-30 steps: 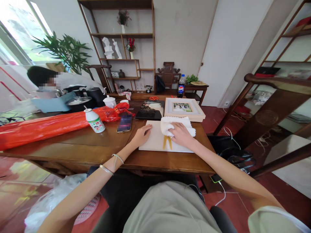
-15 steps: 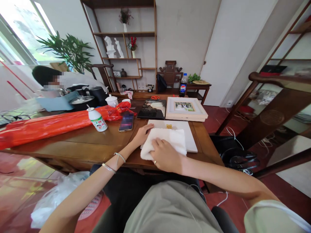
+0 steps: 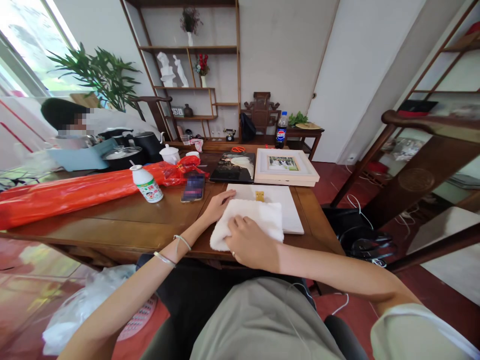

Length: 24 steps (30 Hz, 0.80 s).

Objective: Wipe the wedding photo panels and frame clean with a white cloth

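The cloth (image 3: 265, 214) looks fluffy (and matt), the wooden table (image 3: 142, 225) smooth and glossy.

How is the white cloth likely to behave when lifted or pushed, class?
The white cloth would probably droop, since its edges look soft and uneven. Pushed, it may bunch rather than roll, lying spread under the right hand.

I log a plain white cloth (image 3: 270, 216) over an off-white panel (image 3: 293, 216) with a mustard-yellow patch (image 3: 259, 195); brown tabletop (image 3: 157, 230); orange-red bundle (image 3: 93, 195); white bottle (image 3: 141, 176), green on its label; black board (image 3: 222, 172), cream blotch; I get blue-capped dark soda (image 3: 280, 142).
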### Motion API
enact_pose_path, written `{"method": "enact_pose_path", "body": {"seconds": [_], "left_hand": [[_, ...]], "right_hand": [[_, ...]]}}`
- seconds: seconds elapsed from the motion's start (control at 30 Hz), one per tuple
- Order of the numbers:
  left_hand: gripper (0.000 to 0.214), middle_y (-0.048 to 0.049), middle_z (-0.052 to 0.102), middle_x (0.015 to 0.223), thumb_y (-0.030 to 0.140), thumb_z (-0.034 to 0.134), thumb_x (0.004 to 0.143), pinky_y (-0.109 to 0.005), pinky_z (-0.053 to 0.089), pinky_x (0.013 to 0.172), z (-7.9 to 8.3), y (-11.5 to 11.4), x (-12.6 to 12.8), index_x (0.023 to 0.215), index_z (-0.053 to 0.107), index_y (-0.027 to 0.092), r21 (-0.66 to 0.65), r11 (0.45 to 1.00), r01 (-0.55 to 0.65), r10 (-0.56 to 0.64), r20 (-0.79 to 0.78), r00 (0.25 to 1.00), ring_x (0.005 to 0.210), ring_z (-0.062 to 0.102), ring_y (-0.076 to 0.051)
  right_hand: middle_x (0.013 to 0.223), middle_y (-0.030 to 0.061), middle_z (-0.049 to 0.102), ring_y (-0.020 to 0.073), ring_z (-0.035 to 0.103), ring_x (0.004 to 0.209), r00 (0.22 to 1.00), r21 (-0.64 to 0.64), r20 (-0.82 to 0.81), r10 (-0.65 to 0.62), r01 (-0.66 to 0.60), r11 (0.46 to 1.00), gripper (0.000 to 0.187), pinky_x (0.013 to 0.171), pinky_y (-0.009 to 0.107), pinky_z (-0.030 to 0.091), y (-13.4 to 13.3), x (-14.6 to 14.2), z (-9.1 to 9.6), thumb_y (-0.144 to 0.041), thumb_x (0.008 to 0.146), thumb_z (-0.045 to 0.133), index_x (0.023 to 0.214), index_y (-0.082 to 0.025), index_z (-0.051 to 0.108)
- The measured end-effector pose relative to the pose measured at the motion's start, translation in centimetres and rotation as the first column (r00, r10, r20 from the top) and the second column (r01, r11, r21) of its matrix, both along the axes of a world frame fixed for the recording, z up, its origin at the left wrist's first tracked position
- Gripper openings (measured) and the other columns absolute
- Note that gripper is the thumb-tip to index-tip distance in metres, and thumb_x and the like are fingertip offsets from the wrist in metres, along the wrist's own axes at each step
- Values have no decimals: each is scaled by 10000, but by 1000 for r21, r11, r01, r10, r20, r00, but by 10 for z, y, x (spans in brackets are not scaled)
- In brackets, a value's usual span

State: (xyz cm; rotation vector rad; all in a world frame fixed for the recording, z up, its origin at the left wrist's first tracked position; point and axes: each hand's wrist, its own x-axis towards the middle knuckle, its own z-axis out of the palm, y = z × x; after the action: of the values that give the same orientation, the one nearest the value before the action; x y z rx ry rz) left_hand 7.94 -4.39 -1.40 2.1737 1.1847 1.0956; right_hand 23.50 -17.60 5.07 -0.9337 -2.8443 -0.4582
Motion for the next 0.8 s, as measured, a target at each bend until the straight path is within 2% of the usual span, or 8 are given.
{"method": "enact_pose_path", "body": {"seconds": [0.07,0.17,0.3,0.43,0.6,0.8], "left_hand": [[367,-95,584,1233,275,415,853,-361,369,1031,0,-2,0,1126,611,128,15,1000,6,-6,1,1000,1170,519,-212],[373,-117,576,1238,265,429,846,-371,385,1016,1,-4,1,1140,598,109,33,999,-2,3,-22,1000,1158,528,-227],[349,-108,588,1224,203,497,793,-378,400,998,5,-6,3,1113,614,127,82,996,35,-28,-93,995,1144,538,-251],[320,-76,603,1206,189,455,816,-357,400,996,7,-7,5,1077,638,154,110,994,16,-3,-118,993,1131,547,-237],[333,-106,581,1232,231,473,820,-359,403,989,4,-6,6,1092,634,128,79,996,-42,52,-133,990,1122,553,-243],[303,-76,632,1146,226,470,824,-341,448,930,5,-6,5,1065,642,161,94,995,-28,41,-136,990,1032,600,-219]], "right_hand": [[968,146,584,275,491,942,999,-54,-31,21,-22,998,153,753,391,374,-3,7,4,-223,741,554,834,-147,648],[984,99,603,261,517,935,997,-174,-74,10,-23,984,212,772,387,380,16,22,10,-223,700,576,900,-179,631],[916,76,626,205,561,784,983,-322,-164,-81,24,947,235,640,285,390,67,42,15,-215,691,543,911,-176,614],[864,67,652,197,565,756,944,-391,-273,-186,68,918,194,645,266,388,121,51,18,-184,702,497,860,-150,604],[965,84,651,206,576,811,903,-491,-341,-262,67,868,273,670,268,416,168,33,22,-204,724,476,961,-125,585],[923,69,657,208,578,829,918,-514,-301,-259,72,855,267,698,268,432,185,5,25,-192,695,478,931,-139,591]]}}
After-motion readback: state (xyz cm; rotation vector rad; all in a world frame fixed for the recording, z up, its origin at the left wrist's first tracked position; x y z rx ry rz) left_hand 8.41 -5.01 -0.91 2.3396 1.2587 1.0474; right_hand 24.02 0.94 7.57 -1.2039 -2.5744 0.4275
